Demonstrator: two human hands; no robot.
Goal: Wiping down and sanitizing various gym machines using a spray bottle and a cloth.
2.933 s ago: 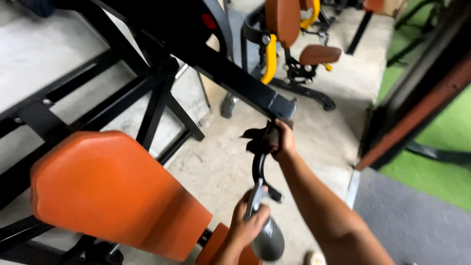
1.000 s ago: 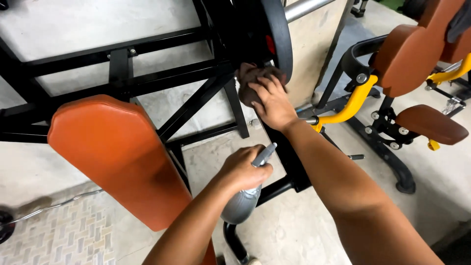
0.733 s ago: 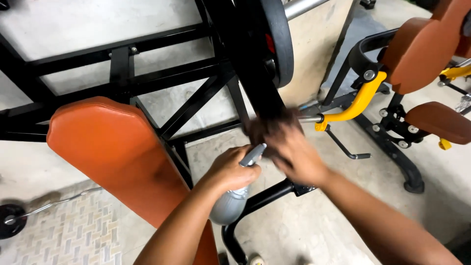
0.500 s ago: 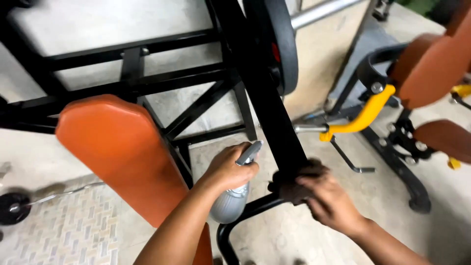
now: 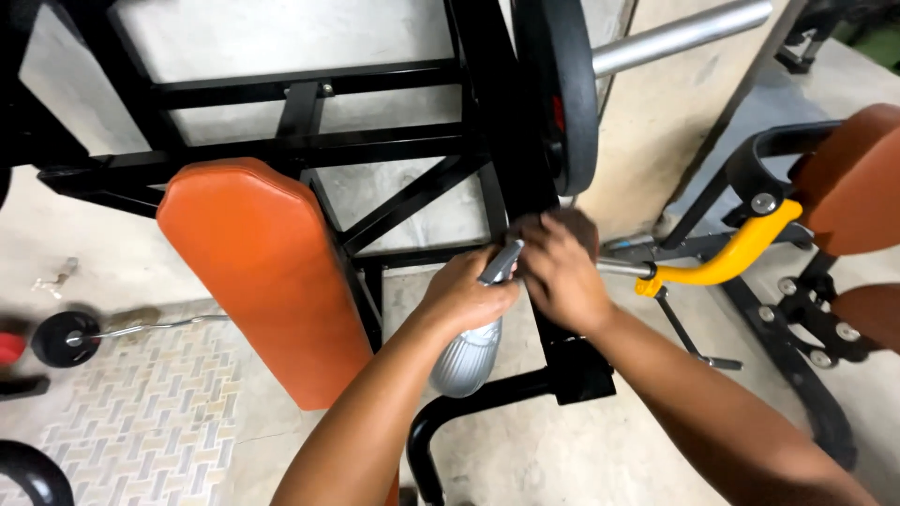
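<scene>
Right hand [image 5: 561, 274], just right of centre frame, is pressed flat with a dark cloth [image 5: 574, 223] bunched under the fingers, against the black upright post [image 5: 511, 159], so it looks like wiping. Left hand [image 5: 466, 295] is closed around a grey spray bottle [image 5: 467, 356], nozzle aimed up at that spot. Orange pad [image 5: 267, 272] sits left, weight plate [image 5: 562, 94] above.

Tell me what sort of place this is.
Most likely a gym: a black steel bench frame with an orange pad, a weight plate on a steel bar, and a curl bar on the floor.
</scene>
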